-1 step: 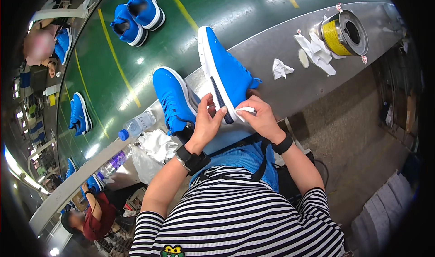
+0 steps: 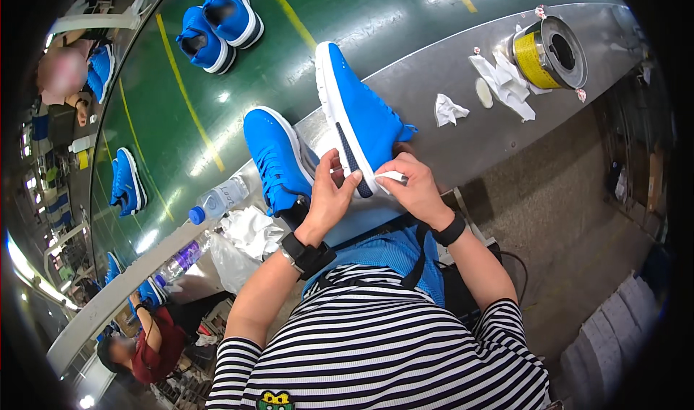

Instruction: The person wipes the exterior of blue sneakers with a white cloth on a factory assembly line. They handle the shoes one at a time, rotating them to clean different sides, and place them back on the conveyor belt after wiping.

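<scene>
A blue sneaker [image 2: 365, 113] with a white sole and a dark patterned strip lies tilted on its side at the bench edge, toe pointing away. My left hand [image 2: 334, 197] grips the sole near the heel, thumb on the strip. A small folded piece of white cloth or paper [image 2: 392, 175] is pinched between my right thumb and finger, touching the white sole at the heel. Other fingers of my right hand [image 2: 419, 193] rest by the shoe's collar. The second blue sneaker [image 2: 271, 153] stands upright just left of it.
The green conveyor belt [image 2: 282, 77] carries more blue sneakers [image 2: 210, 37]. On the metal ledge [image 2: 434, 70] sit crumpled white scraps [image 2: 506, 81] and a yellow-labelled can [image 2: 542, 56]. Left lie a clear bottle [image 2: 220, 199] and white rags [image 2: 249, 231]. Other people work at far left.
My right fingers and the white piece have shifted very slightly at the heel. The sneakers and my left hand stay in place.
</scene>
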A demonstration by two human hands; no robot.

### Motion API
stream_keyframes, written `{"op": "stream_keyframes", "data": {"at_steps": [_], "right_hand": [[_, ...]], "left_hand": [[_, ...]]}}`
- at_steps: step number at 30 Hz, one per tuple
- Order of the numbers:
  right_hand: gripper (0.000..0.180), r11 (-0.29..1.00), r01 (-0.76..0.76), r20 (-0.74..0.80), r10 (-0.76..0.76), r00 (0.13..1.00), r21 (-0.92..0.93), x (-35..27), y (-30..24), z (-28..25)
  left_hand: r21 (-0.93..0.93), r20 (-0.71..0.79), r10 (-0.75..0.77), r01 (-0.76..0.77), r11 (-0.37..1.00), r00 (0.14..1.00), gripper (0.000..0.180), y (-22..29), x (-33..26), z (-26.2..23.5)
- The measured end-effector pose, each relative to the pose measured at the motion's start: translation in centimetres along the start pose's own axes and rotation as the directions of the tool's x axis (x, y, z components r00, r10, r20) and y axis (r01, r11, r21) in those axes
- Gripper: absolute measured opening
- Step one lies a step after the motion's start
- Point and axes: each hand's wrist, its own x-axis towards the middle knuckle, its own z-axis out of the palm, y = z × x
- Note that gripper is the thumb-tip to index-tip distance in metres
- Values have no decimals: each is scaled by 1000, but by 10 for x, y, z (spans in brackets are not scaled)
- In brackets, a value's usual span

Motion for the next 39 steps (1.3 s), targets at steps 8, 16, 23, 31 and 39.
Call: {"op": "stream_keyframes", "data": {"at_steps": [8,16,23,31,39], "right_hand": [[9,985,32,-62,-43,997,-168,0,0,7],[7,995,18,-65,-25,998,-98,0,2,8],[9,986,61,25,-58,998,-153,7,1,0],[9,995,6,15,-5,1000,-101,4,4,1],[7,997,-72,-76,72,995,-3,4,1,10]], "left_hand": [[38,-18,18,-17,999,1000,61,-7,0,1],[57,-18,38,-37,998,999,59,-14,1,0],[55,-4,29,-29,998,1000,56,-7,1,0],[47,3,31,-32,998,999,53,-3,-1,0],[7,16,-9,9,1000,1000,52,1,-2,1]]}}
